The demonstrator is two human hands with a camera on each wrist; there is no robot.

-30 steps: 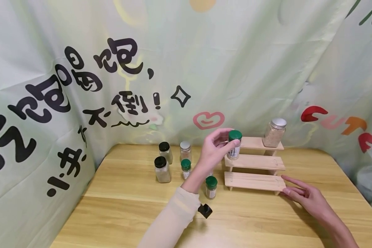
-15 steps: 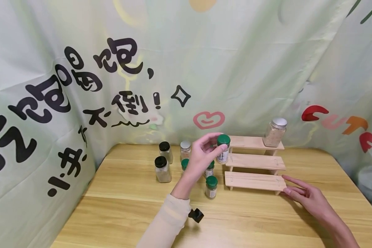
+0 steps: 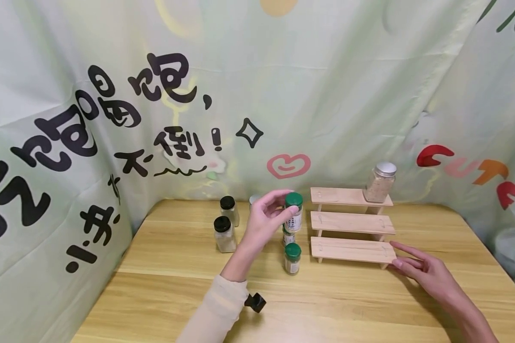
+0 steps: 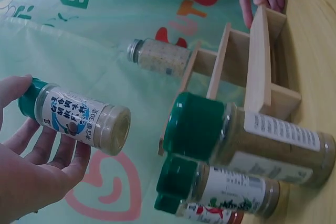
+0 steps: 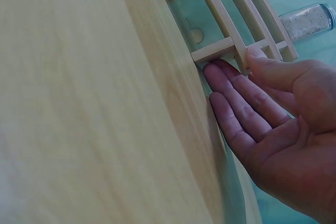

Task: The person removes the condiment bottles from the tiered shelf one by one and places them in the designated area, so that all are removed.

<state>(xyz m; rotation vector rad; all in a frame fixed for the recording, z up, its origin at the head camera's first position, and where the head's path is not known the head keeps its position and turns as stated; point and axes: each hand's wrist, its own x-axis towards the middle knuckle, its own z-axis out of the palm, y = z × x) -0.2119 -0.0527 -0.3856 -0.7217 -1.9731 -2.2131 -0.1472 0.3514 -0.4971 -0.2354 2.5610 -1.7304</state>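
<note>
My left hand (image 3: 262,224) holds a green-capped spice jar (image 3: 293,220) between thumb and fingers, raised above the table just left of the wooden tiered rack (image 3: 347,250). Chinese print and a blue design mark its label in the left wrist view, where the jar (image 4: 79,116) appears sideways. Below it stand two more green-capped jars, a front one (image 3: 292,261) and one partly hidden behind (image 3: 288,237). At the rack's right end, my right hand (image 3: 429,278) touches the lowest step with thumb and fingertips, fingers extended. A silver-lidded jar (image 3: 379,183) sits on the top step.
Two black-lidded jars, one nearer (image 3: 225,236) and one behind (image 3: 229,212), stand on the wooden table (image 3: 163,286) at left. Another silver lid (image 3: 253,199) peeks out behind my left hand. A printed curtain (image 3: 347,95) closes off the back and sides.
My left hand has carried the green-capped spice jar leftward and slightly down, away from the rack's upper steps. My right hand has stayed at the rack's end.
</note>
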